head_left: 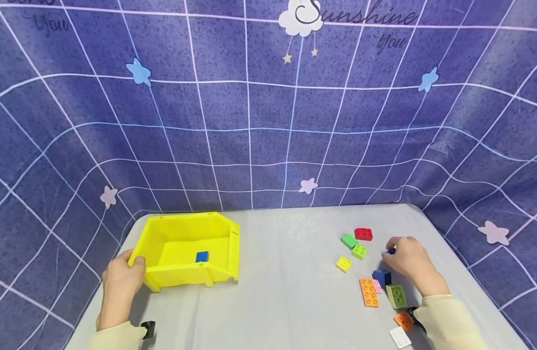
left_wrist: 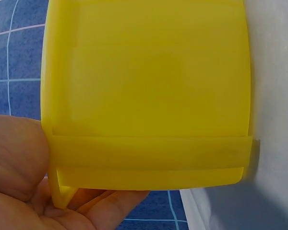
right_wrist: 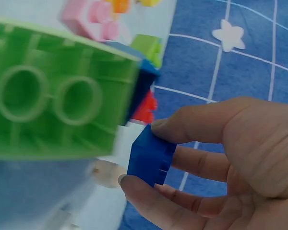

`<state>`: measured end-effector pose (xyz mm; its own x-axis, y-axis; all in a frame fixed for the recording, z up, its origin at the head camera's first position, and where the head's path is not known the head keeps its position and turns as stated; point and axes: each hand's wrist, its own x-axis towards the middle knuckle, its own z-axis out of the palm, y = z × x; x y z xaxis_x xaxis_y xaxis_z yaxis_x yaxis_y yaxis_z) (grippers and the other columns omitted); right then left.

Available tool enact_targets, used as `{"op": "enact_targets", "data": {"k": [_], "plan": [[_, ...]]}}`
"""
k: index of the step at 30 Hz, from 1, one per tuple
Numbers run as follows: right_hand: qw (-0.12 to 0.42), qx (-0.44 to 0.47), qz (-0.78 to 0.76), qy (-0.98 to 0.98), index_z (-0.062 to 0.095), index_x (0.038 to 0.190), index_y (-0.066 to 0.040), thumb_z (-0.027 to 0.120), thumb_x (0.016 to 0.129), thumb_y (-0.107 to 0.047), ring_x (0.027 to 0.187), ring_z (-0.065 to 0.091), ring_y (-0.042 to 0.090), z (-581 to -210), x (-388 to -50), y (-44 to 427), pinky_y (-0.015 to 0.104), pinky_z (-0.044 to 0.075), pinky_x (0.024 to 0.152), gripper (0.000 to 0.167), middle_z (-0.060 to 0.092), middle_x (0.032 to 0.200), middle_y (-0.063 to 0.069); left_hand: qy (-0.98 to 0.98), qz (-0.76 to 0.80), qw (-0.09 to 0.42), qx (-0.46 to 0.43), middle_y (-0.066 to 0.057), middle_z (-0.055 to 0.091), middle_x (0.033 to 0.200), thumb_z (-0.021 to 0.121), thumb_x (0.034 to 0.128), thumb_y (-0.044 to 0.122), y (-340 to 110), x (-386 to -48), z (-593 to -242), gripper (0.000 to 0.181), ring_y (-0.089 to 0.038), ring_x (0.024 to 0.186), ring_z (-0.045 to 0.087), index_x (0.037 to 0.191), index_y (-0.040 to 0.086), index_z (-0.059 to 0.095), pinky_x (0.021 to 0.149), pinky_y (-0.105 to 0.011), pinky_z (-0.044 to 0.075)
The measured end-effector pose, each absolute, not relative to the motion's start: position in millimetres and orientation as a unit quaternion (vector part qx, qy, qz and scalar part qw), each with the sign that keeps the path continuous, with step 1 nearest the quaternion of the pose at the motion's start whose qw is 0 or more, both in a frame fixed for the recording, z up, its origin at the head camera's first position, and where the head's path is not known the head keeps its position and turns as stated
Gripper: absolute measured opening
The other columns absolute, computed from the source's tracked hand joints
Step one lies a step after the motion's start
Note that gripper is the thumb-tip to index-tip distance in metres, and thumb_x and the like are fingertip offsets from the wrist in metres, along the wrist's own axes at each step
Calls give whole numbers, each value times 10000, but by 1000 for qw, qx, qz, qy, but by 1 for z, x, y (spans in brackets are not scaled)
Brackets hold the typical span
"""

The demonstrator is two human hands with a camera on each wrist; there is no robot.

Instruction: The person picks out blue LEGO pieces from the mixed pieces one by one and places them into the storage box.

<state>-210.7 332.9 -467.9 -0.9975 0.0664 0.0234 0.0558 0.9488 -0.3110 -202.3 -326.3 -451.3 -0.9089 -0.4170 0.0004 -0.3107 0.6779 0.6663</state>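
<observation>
A yellow open-topped bin stands on the left of the table with one blue brick on its floor. My left hand grips the bin's left end, thumb and fingers around the rim; the left wrist view shows the bin's wall close up. Over on the right, my right hand pinches a blue toy brick between thumb and fingers. Closest to that hand are a dark blue brick and an olive-green brick, which looms large in the right wrist view.
Loose bricks lie around the right side: red, green, light green, yellow, long orange, pink, small orange and white. A patterned blue cloth rises behind the table.
</observation>
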Motion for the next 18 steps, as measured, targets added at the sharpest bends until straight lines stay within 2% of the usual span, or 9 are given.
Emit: {"op": "enact_targets", "data": {"k": [5,9,12,18], "plan": [[51,-14,155,-986,729,997,17,736,805,-181,927,635,451,-453,-209,333,622,497,790,277,693,937,245,-912,-349,82,200,-368,521,1415,413,1054,233,-326,-202,-452,539,-459,1143,529,1497,-70,457,883,-583,435],[65,-2,155,-986,724,1010,15,731,816,-171,801,638,348,-436,-208,327,547,503,701,268,695,728,75,-912,-349,85,199,-371,518,1415,416,1052,233,-326,-202,-453,536,-467,1152,519,1496,-63,463,890,-593,424],[78,8,155,-985,721,1007,15,729,819,-168,747,609,291,-423,-209,320,506,486,655,263,661,683,22,-913,-347,86,199,-369,524,1409,418,1051,234,-328,-203,-453,534,-457,1137,524,1492,-62,469,863,-561,426],[109,24,156,-982,736,992,3,738,806,-156,748,594,293,-402,-215,301,493,484,672,245,676,806,131,-912,-349,87,198,-366,538,1392,421,1047,228,-327,-202,-454,533,-434,1103,531,1484,-71,474,820,-508,426]]}}
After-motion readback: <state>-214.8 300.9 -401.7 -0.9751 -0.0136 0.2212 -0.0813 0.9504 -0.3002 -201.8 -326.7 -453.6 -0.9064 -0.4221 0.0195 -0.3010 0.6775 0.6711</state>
